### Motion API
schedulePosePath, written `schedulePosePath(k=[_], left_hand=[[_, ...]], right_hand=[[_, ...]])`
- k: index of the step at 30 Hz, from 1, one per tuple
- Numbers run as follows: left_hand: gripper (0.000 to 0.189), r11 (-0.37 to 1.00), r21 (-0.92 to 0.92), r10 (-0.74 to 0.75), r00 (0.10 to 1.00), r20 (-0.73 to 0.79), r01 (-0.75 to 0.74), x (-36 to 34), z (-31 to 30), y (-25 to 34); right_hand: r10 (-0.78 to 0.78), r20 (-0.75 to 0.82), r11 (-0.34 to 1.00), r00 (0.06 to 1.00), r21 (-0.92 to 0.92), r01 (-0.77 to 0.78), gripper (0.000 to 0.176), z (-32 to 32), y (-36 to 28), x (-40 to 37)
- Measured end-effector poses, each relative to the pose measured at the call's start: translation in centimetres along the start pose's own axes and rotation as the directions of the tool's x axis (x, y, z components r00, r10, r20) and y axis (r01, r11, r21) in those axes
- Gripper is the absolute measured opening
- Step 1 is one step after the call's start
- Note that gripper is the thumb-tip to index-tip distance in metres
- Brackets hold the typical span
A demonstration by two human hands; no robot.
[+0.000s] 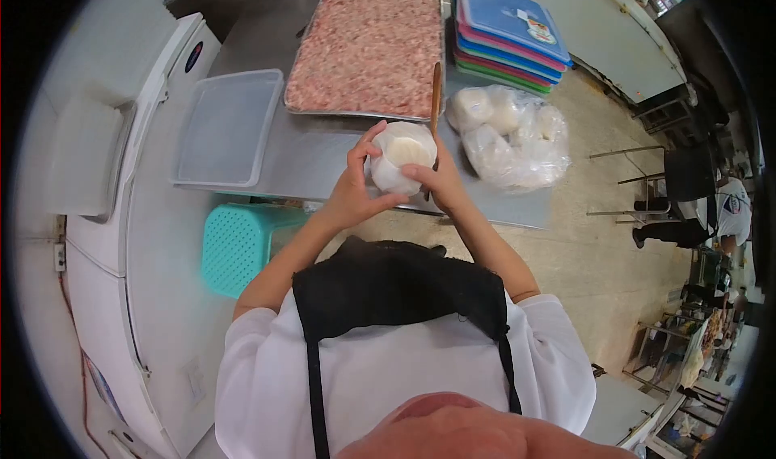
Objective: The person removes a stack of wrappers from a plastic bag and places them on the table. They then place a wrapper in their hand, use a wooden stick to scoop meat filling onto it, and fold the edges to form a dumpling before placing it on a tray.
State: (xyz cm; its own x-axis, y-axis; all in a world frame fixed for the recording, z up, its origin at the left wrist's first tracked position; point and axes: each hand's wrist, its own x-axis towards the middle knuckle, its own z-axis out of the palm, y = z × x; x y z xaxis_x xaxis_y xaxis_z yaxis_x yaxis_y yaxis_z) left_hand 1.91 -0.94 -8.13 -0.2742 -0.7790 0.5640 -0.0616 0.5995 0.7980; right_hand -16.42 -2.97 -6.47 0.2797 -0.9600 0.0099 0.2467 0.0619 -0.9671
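Black cloth forms one apron (pixel 396 285), nearest; beyond it, two hands close on one white, round bundle (pixel 406 153) above the near edge of the surface (pixel 303 156). The left hand (pixel 356 188) cups its side, fingers curled; the right hand (pixel 444 186) grips opposite, thumb across the bundle, with one brown stick (pixel 436 91) pointing away. Farther: one clear bag (pixel 525 156), one translucent lid (pixel 226 128), one meat-filled tray (pixel 356 114), one stack of coloured lids (pixel 511 23).
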Motion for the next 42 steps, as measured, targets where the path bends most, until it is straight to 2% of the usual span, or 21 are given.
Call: schedulePosePath(k=[2, 5, 7, 8, 10, 11, 14, 15, 17, 19, 22, 23, 26, 27, 30, 33, 34, 36, 37, 40, 42], left_hand=[[0.069, 0.993, 0.105, -0.060, 0.992, 0.109, 0.049, -0.8, -3.6, 0.8], [0.062, 0.969, 0.095, -0.235, 0.969, 0.075, 0.227, -1.5, -7.5, 2.0], [0.060, 0.901, -0.159, -0.409, 0.913, 0.004, 0.404, -2.8, -8.9, 0.5], [0.060, 0.833, -0.286, -0.497, 0.867, -0.013, 0.473, -3.3, -9.5, -0.4], [0.059, 0.661, -0.411, -0.676, 0.736, 0.037, 0.627, -4.0, -10.8, -2.1], [0.059, 0.557, -0.465, -0.750, 0.657, 0.074, 0.688, -4.3, -11.2, -2.9], [0.065, 0.378, -0.490, -0.840, 0.513, 0.174, 0.785, -4.9, -11.1, -5.6], [0.067, 0.377, -0.469, -0.842, 0.507, 0.186, 0.799, -4.8, -10.9, -5.9], [0.070, 0.379, -0.440, -0.845, 0.499, 0.194, 0.814, -4.5, -10.1, -6.6], [0.069, 0.315, -0.492, -0.843, 0.477, 0.248, 0.812, -4.2, -9.7, -6.9], [0.068, 0.323, -0.474, -0.833, 0.483, 0.268, 0.819, -3.4, -9.0, -7.0], [0.067, 0.341, -0.452, -0.826, 0.492, 0.275, 0.825, -3.1, -8.7, -6.8], [0.065, 0.419, -0.370, -0.817, 0.522, 0.246, 0.829, -2.2, -7.1, -5.9], [0.064, 0.449, -0.339, -0.814, 0.535, 0.227, 0.827, -2.0, -6.6, -5.7], [0.065, 0.785, -0.239, -0.592, 0.806, -0.015, 0.572, -3.3, -5.9, -6.4], [0.067, 0.933, -0.062, -0.358, 0.907, -0.222, 0.353, -4.3, -4.8, -6.5], [0.068, 0.915, 0.033, -0.392, 0.906, -0.160, 0.402, -4.7, -4.9, -6.9], [0.069, 0.862, 0.229, -0.453, 0.890, -0.050, 0.452, -4.1, -5.9, -7.5], [0.074, 0.819, 0.071, -0.573, 0.817, 0.060, 0.569, -3.1, -6.8, -6.6], [0.077, 0.851, 0.196, -0.516, 0.845, 0.140, 0.487, -3.4, -8.7, -8.6], [0.080, 0.920, 0.174, -0.377, 0.915, 0.140, 0.352, -3.1, -8.9, -8.5]], right_hand=[[-0.011, -0.001, 0.998, 1.000, -0.069, 0.011, 0.085, 1.4, -0.1, 0.4], [-0.287, -0.003, 0.874, 0.958, -0.410, 0.260, 0.090, 3.0, -0.4, 2.0], [-0.498, 0.021, 0.628, 0.867, -0.681, 0.377, 0.098, 4.1, -0.6, 2.2], [-0.527, 0.100, 0.483, 0.844, -0.782, 0.394, 0.098, 4.3, -0.4, 2.2], [-0.533, 0.265, 0.153, 0.803, -0.904, 0.400, 0.099, 4.7, -0.2, 1.9], [-0.437, 0.366, 0.102, 0.822, -0.888, 0.449, 0.094, 3.7, 1.9, 2.1], [-0.154, 0.479, 0.108, 0.864, -0.861, 0.497, 0.090, 3.6, 7.0, 0.9], [-0.120, 0.444, 0.138, 0.888, -0.878, 0.458, 0.084, 3.9, 6.5, 0.5], [-0.197, 0.351, 0.399, 0.915, -0.824, 0.402, 0.079, 4.1, 5.0, 1.0], [-0.169, 0.229, 0.599, 0.959, -0.749, 0.285, 0.074, 4.0, 4.4, 0.8], [-0.248, -0.141, 0.777, 0.958, -0.620, 0.110, 0.067, 2.8, 5.9, 1.9], [-0.026, -0.245, 0.771, 0.969, -0.622, -0.137, 0.062, 2.2, 5.7, 1.5], [0.140, -0.135, 0.916, 0.981, -0.359, -0.180, 0.058, 2.4, 10.0, 2.3], [0.103, -0.064, 0.945, 0.993, -0.305, -0.118, 0.056, 3.3, 9.8, 2.4], [-0.021, -0.033, 0.828, 0.999, -0.560, -0.001, 0.056, 3.0, 9.6, 2.7], [-0.090, 0.021, 0.840, 0.996, -0.536, 0.087, 0.057, 2.8, 8.6, 3.4], [-0.107, 0.036, 0.844, 0.994, -0.526, 0.109, 0.057, 2.7, 8.5, 3.3], [0.007, 0.019, 0.864, 1.000, -0.503, 0.003, 0.058, 2.0, 9.0, 3.9], [0.059, 0.013, 0.869, 0.998, -0.492, -0.045, 0.058, 1.8, 9.1, 4.1], [-0.341, -0.052, 0.611, 0.939, -0.771, 0.179, 0.055, 2.9, 7.8, 3.1], [-0.321, -0.011, 0.533, 0.947, -0.829, 0.171, 0.052, 4.0, 6.0, 2.3]])
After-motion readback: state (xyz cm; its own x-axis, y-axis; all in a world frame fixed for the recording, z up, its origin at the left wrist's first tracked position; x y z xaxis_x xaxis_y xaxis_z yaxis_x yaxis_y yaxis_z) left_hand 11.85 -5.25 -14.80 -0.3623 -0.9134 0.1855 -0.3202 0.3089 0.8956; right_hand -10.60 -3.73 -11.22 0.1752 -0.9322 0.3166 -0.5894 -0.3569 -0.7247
